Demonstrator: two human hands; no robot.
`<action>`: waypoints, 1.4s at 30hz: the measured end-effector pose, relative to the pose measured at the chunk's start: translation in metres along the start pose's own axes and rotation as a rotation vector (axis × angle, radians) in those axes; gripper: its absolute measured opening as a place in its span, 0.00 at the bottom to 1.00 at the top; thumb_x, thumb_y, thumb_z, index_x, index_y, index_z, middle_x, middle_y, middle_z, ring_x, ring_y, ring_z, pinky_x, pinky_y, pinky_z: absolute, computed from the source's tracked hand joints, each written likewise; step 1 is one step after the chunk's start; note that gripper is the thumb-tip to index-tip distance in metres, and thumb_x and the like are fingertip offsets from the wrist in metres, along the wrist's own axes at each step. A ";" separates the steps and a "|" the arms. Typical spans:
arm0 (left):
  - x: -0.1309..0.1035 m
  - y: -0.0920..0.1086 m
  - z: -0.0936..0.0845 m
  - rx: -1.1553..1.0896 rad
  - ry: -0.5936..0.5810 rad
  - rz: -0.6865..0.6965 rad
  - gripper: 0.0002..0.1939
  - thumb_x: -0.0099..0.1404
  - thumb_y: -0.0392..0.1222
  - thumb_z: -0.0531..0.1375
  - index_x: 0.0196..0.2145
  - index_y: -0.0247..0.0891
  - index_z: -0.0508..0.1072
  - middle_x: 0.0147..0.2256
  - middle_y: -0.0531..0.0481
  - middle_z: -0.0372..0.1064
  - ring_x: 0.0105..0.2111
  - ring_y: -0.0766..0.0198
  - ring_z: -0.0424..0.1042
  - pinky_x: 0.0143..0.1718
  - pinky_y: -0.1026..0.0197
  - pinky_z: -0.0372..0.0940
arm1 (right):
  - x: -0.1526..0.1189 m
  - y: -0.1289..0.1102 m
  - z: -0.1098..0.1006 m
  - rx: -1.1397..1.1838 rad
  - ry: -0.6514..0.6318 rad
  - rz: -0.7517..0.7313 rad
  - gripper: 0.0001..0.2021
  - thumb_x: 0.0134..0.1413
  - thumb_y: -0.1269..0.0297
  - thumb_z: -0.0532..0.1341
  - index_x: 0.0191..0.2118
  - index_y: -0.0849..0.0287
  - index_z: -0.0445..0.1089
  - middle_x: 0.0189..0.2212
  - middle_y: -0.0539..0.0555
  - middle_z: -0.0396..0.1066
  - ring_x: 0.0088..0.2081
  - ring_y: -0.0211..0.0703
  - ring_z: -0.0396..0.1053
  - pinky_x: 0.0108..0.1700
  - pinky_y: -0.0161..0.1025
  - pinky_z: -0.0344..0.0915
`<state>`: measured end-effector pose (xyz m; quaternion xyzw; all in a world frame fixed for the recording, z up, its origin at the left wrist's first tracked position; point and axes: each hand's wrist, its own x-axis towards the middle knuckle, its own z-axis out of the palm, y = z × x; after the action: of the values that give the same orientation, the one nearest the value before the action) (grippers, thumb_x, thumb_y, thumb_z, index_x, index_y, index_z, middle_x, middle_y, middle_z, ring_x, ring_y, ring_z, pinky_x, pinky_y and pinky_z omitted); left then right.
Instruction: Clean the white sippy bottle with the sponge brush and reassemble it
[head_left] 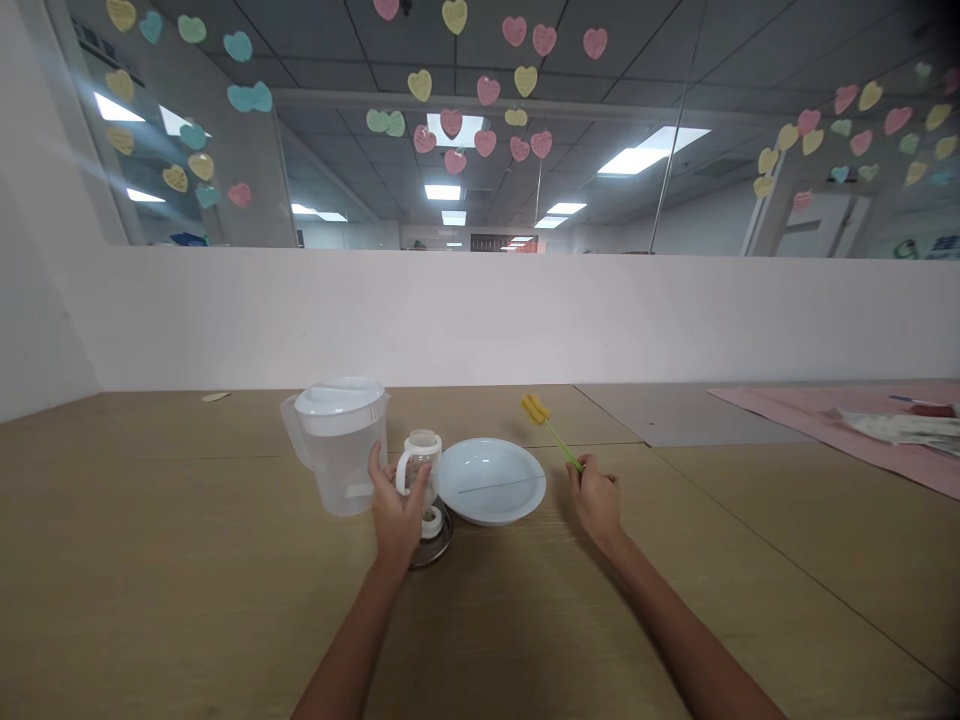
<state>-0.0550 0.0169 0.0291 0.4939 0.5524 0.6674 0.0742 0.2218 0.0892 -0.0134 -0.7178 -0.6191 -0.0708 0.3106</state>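
My left hand point(397, 515) is at a small clear baby bottle point(421, 468) with a white collar and side handle. The thumb lies in front of the bottle and the fingers curl by the handle, while the index finger points up. My right hand point(596, 498) grips the green stem of a bottle brush point(535, 408) with a yellow sponge head, held tilted up right of a white bowl point(491, 512). A thin rod point(502, 485) shows across the bowl. Below the bottle, a white ring-shaped part point(431, 522) sits on a dark metal dish point(442, 546), partly hidden by my left hand.
A lidded translucent pitcher point(349, 460) stands just left of the bottle. On the far right, a pink cloth point(795, 425) carries a white packet point(900, 430). A pale flat piece point(216, 397) lies at the back left. Behind the wooden table point(187, 560) rises a white wall point(487, 315).
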 end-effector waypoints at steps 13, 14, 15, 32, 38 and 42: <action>-0.002 -0.005 0.001 -0.096 -0.023 0.001 0.33 0.59 0.54 0.57 0.58 0.41 0.52 0.44 0.45 0.68 0.43 0.59 0.69 0.46 0.57 0.64 | -0.001 0.000 0.001 -0.164 -0.271 0.029 0.15 0.62 0.63 0.43 0.43 0.65 0.61 0.29 0.61 0.72 0.35 0.51 0.71 0.43 0.44 0.54; -0.003 -0.006 0.001 -0.061 -0.014 0.049 0.32 0.59 0.53 0.57 0.57 0.40 0.54 0.45 0.44 0.67 0.45 0.59 0.69 0.46 0.56 0.63 | -0.002 0.000 0.002 -0.169 -0.292 0.024 0.14 0.62 0.63 0.44 0.43 0.66 0.62 0.31 0.62 0.72 0.36 0.51 0.71 0.43 0.44 0.54; -0.004 -0.007 0.001 -0.024 -0.003 0.104 0.31 0.59 0.53 0.57 0.56 0.39 0.56 0.46 0.43 0.66 0.46 0.58 0.68 0.47 0.56 0.63 | -0.002 0.000 0.003 -0.173 -0.314 0.018 0.14 0.62 0.64 0.44 0.44 0.66 0.62 0.32 0.63 0.72 0.37 0.51 0.71 0.43 0.45 0.55; -0.022 -0.022 0.012 0.212 -0.100 0.486 0.22 0.58 0.52 0.57 0.45 0.35 0.62 0.41 0.41 0.69 0.41 0.56 0.71 0.40 0.55 0.67 | -0.007 -0.006 -0.006 -0.188 -0.424 -0.030 0.13 0.60 0.65 0.46 0.40 0.64 0.65 0.37 0.63 0.72 0.41 0.51 0.69 0.43 0.44 0.55; -0.028 -0.018 0.016 0.166 -0.142 0.733 0.24 0.57 0.47 0.59 0.49 0.36 0.59 0.44 0.40 0.69 0.45 0.54 0.70 0.43 0.53 0.65 | -0.007 -0.006 -0.007 -0.192 -0.450 -0.074 0.13 0.57 0.64 0.48 0.38 0.64 0.67 0.37 0.61 0.72 0.41 0.50 0.69 0.41 0.41 0.55; -0.029 -0.019 0.017 0.184 -0.192 0.703 0.23 0.59 0.47 0.57 0.49 0.36 0.60 0.44 0.40 0.69 0.44 0.53 0.70 0.41 0.53 0.66 | -0.007 -0.004 -0.004 -0.181 -0.445 -0.084 0.13 0.57 0.64 0.49 0.37 0.63 0.67 0.36 0.60 0.72 0.39 0.49 0.69 0.39 0.40 0.55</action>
<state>-0.0366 0.0167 -0.0052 0.7182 0.3975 0.5503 -0.1528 0.2176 0.0812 -0.0119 -0.7141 -0.6929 0.0211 0.0977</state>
